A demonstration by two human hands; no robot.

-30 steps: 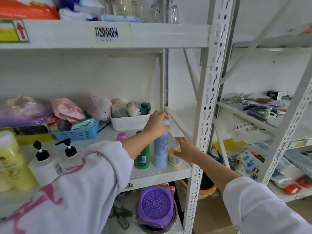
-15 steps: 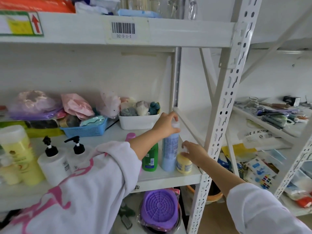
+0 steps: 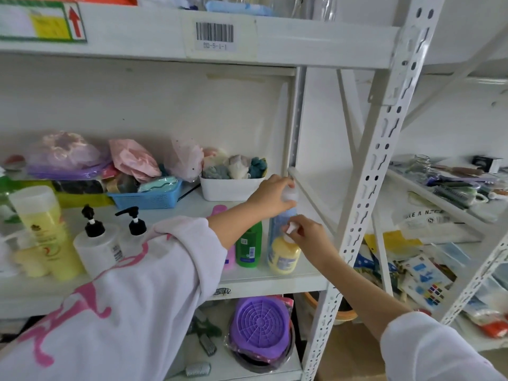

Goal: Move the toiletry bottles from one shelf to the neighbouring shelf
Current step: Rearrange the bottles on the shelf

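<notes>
Reaching into the right end of the middle shelf (image 3: 275, 281), you have both hands on bottles that stand close to the perforated white upright (image 3: 365, 171), which serves here as the landmark. Your left hand (image 3: 270, 195) curls down over the white cap of the tall blue spray bottle (image 3: 276, 224), fingers wrapped round the top; the bottle stands upright on the shelf, just left of the upright. Your right hand (image 3: 308, 237) pinches the white cap of the short yellow bottle (image 3: 284, 257), which stands directly in front of the blue one and nearest the upright, its base on the shelf board.

Left of the yellow bottle, further from the upright, stands a green bottle (image 3: 250, 247), and a pink bottle (image 3: 229, 257) beside it is partly hidden by your left sleeve (image 3: 132, 292). Well away from the upright, toward the left end of the shelf, are two white pump dispensers (image 3: 96, 248) with black heads and a tall pale yellow bottle (image 3: 44, 224). Behind them sit a blue basket (image 3: 148, 199) and a white bin (image 3: 228, 188) of soft items.

On the far side of the upright, the neighbouring shelf (image 3: 439, 193) carries mixed clutter.
</notes>
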